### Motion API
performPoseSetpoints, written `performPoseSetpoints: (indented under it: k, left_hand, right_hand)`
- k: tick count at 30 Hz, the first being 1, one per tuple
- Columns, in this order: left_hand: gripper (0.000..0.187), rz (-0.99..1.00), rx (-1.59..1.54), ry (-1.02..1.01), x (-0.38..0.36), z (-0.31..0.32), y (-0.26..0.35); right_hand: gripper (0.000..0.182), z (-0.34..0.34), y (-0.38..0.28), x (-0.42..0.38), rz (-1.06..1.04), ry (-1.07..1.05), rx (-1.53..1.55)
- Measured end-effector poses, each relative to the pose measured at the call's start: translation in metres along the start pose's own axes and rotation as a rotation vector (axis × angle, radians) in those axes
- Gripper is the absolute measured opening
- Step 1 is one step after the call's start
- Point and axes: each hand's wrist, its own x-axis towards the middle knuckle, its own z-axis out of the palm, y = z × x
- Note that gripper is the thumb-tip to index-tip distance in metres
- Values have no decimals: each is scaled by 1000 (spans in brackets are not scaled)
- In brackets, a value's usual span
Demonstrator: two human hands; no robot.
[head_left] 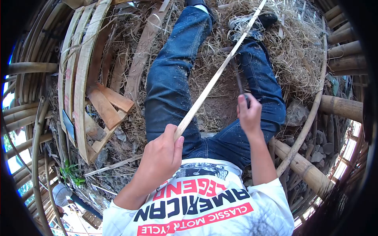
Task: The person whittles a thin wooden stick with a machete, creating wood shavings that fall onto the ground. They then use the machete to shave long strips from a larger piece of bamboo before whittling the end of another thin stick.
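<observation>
My left hand (163, 153) is closed around the lower end of a long pale wooden strip (214, 80). The strip runs up and to the right, over the gap between my legs, to my shoe at the top. My right hand (249, 114) grips the dark handle of a long thin tool (238, 78) beside my thigh. The tool's blade points away from me and passes under the strip; its far end is hard to make out among the shavings.
Curled shavings (299, 59) cover the ground around my shoes. Long planks (84, 78) and short wood pieces (106, 108) lie at the left. Bamboo poles (303, 167) line the right side. Another person (62, 194) is at the lower left.
</observation>
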Motion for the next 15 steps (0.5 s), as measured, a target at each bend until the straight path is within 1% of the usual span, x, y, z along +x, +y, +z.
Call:
performPoseSetpoints:
  k: [1,2,4,5,7,8,9,10,11,15]
  left_hand:
    - [15,-2,-14,-3,2,0,1]
    - [15,-4,-29,-5,3,1,2]
    - [16,-6,-41,-26,4,2,4]
    - [17,-15,-52,-41,5,2,4]
    - [19,-4,-59,-49,4,4,1]
    - [21,2,-67,-55,4,5,-1]
    - [21,5,-63,-56,3,6,-4]
    - [22,60,-44,-26,2,8,-6]
    - [23,116,-25,3,1,9,-9]
    - [25,134,5,18,0,9,-16]
  right_hand:
    - [54,3,-9,-12,-18,-21,22]
    - [54,3,-17,-22,-36,-68,-21]
    - [52,8,-36,-38,-144,-97,-90]
    - [52,10,-43,-45,-143,-90,-91]
    - [50,13,-54,-53,-258,-182,-177]
    - [50,14,-59,-54,-259,-178,-176]
    - [49,15,-63,-55,-343,-186,-232]
    - [49,16,-66,-56,-428,-193,-289]
    - [50,16,-67,-56,-437,-198,-314]
    - [53,15,-72,-52,-409,-250,-400]
